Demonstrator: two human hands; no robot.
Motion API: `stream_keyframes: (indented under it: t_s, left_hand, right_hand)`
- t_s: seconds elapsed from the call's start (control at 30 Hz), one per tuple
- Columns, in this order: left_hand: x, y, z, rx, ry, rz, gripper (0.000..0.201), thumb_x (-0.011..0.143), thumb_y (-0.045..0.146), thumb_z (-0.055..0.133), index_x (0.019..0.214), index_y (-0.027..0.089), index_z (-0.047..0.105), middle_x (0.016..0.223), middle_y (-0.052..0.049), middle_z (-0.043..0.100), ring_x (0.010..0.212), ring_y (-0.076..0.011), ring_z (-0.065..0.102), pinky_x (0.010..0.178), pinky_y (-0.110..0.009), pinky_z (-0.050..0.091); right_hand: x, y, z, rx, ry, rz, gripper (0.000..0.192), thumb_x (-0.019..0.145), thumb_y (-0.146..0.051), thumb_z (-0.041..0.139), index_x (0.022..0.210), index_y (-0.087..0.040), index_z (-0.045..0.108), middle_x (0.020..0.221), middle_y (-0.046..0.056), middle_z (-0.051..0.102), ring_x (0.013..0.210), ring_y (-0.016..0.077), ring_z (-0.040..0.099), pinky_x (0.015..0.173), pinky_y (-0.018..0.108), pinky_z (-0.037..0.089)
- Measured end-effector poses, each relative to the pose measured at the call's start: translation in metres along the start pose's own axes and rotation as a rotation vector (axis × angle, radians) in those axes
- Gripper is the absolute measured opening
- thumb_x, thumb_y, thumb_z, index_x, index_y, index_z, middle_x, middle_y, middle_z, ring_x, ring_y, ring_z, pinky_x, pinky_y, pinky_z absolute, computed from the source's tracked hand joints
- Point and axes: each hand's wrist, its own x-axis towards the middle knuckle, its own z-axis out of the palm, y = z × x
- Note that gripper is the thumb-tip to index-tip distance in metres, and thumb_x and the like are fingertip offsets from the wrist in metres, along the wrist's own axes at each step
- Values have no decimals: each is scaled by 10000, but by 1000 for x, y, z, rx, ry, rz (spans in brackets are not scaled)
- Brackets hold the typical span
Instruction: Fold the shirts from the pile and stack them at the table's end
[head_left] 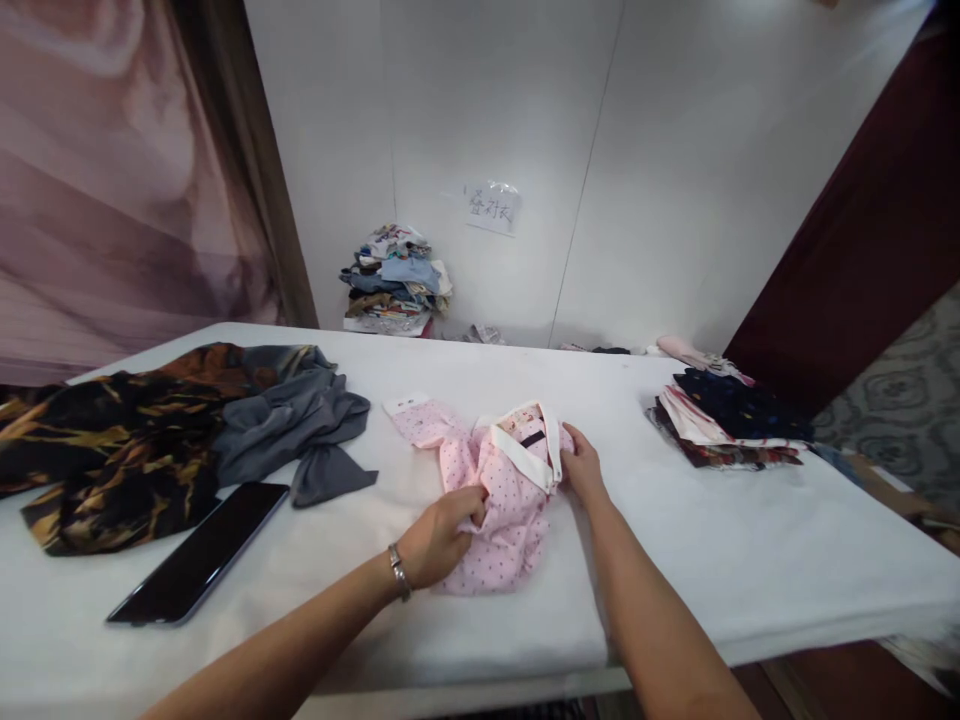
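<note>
A pink shirt [491, 560] with small dark dots and a white collar lies bunched on the table in front of me. One sleeve, ending in a white cuff, stretches out to the far left. My left hand [442, 535], with a metal bracelet at the wrist, is closed on the fabric at the shirt's left side. On the other side, my right hand [583, 467] grips the cloth beside the collar; its fingertips are partly hidden behind the shirt.
A white-covered table [675, 560] holds a dark patterned garment [127, 440], a grey garment [277, 425] and a black tablet-like device [202, 555] at left. Folded clothes [731, 410] are stacked at right. Beyond the far edge stands a clothes pile [397, 280], beside a wall sign [492, 208].
</note>
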Motion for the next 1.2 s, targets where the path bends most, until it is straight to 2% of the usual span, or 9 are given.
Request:
stream_keyframes:
  t_s: [0.17,0.3,0.43,0.6,0.7,0.83,0.97,1.07,1.2]
  left_hand:
    - [0,-1,-7,-197,149,-408,427,734,263,611,1152,245,523,1184,-76,621,1135,-246,575,981,-389,442]
    - [9,2,-13,-297,176,-514,718,710,495,679,1333,214,461,1185,-109,613,1116,-258,585,944,-397,469]
    - [22,7,-17,-441,208,-560,748,682,486,704,1319,166,479,1022,-95,675,929,-241,646,814,-380,519]
    - [26,12,-32,-492,37,-540,338,647,427,705,888,193,677,900,-56,723,883,-263,660,724,-347,517]
    - [28,7,-62,-136,95,-488,238,719,444,610,726,209,650,697,-2,670,717,-217,631,617,-287,452]
    - [44,8,-134,500,313,-548,255,831,418,500,740,227,643,644,-3,618,657,-183,572,593,-256,368]
    - [67,43,-213,767,708,-466,308,886,367,431,1026,206,654,895,1,669,859,-154,573,760,-238,381]
    - [76,75,-248,817,931,-337,413,922,352,326,1153,139,594,1004,11,630,992,-141,558,854,-243,356]
    - [74,78,-256,920,698,-491,432,930,365,326,1078,90,624,1053,-50,644,1058,-229,562,902,-334,382]
  right_hand:
    - [-4,-12,-6,-31,164,-41,397,624,-307,651,998,-177,690,961,46,717,901,222,633,819,330,496]
    - [-8,-34,-3,17,243,-149,380,666,-360,662,1002,-182,678,991,48,704,934,208,627,854,333,481]
    - [-4,-74,-1,33,228,-283,389,679,-335,652,1036,-181,675,1041,64,695,982,218,618,918,376,464]
    - [-1,-140,-7,12,139,-482,470,679,-254,644,1145,-193,645,1092,67,691,1012,208,619,962,393,447]
    - [-4,-166,-14,-17,99,-541,532,691,-250,648,1219,-195,606,1028,61,705,942,199,639,912,390,477]
    - [-8,-178,-16,-47,41,-509,570,680,-277,699,1233,-183,598,1002,69,710,917,214,649,872,397,498]
    - [-17,-190,-2,-20,-46,-473,617,661,-299,750,1245,-179,591,982,67,711,871,207,655,816,370,520]
    - [-25,-205,9,-17,-136,-448,714,645,-321,771,1312,-206,542,952,45,708,800,187,648,719,323,533]
    - [-27,-200,9,-231,-515,-187,533,617,-337,786,1122,-207,673,809,4,692,660,162,601,566,264,484]
